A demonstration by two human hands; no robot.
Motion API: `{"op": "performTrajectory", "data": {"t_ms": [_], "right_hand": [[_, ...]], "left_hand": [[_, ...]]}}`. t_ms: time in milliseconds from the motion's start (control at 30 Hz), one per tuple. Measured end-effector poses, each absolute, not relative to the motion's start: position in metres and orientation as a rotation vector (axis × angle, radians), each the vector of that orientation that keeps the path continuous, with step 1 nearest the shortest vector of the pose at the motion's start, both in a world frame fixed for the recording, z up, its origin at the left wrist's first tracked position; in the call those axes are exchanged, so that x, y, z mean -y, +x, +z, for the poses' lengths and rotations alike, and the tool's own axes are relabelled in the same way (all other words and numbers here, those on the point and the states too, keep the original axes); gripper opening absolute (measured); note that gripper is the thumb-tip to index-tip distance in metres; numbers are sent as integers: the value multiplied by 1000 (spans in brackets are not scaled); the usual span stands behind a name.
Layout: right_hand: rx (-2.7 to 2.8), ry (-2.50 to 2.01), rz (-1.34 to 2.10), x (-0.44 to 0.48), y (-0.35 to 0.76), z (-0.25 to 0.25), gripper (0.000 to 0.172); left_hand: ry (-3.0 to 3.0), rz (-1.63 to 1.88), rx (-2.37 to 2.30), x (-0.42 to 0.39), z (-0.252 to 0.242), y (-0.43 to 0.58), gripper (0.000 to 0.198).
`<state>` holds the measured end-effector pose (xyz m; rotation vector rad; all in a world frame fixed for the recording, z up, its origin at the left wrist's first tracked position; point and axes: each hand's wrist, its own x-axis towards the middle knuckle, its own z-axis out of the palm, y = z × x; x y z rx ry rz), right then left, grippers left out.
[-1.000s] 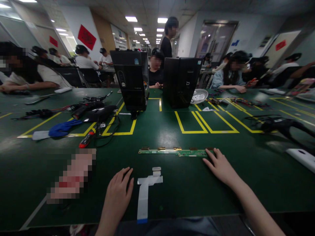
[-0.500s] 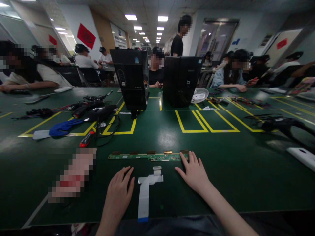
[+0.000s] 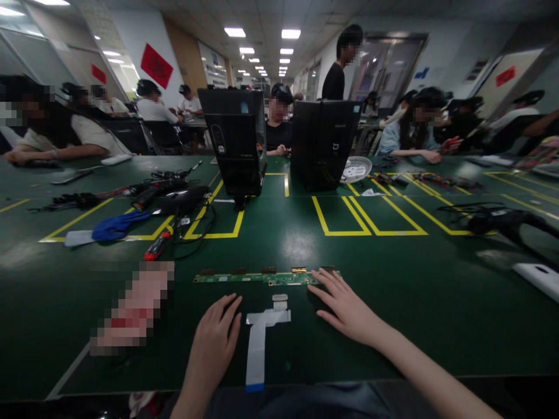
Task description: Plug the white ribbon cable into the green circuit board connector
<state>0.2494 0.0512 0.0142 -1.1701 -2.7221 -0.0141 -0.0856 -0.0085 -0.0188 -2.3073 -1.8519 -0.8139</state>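
Note:
A long, narrow green circuit board [image 3: 288,279] lies across the table in front of me, with several copper-coloured tabs along its far edge. The fingertips of my right hand [image 3: 343,302] rest at its right end, fingers stretched and covering part of it. Left of centre, my left hand [image 3: 216,331] lies on the tabletop with its fingers extended and nothing in them, just below the board's left half. Between my hands is a white flat ribbon cable [image 3: 255,355], folded into a cross shape, with a connector at its far end and a blue tip at its near end.
Two black computer towers [image 3: 236,139] stand at the back of the green table [image 3: 393,361]. To the left lie a red-and-black screwdriver [image 3: 158,245], a blue glove [image 3: 119,226] and tangled black cables. A white object [image 3: 538,279] sits at the right edge. People work around the room.
My right hand has turned, its fingers sliding a little left along the board and its thumb moving nearer to me. My left hand stays in place. A person in the background has walked right.

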Motion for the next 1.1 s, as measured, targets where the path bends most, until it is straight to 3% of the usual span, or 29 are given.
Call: {"op": "performTrajectory", "data": {"t_ms": [267,1100], "right_hand": [[2662,-1064,201,-77,252,10,47],[2659,-1066,299,-79,254,6,51]], "left_hand": [[-2636,-688,1586,15,-8,-34,35],[-2644,-553,1601,3,-10,37,46]]}}
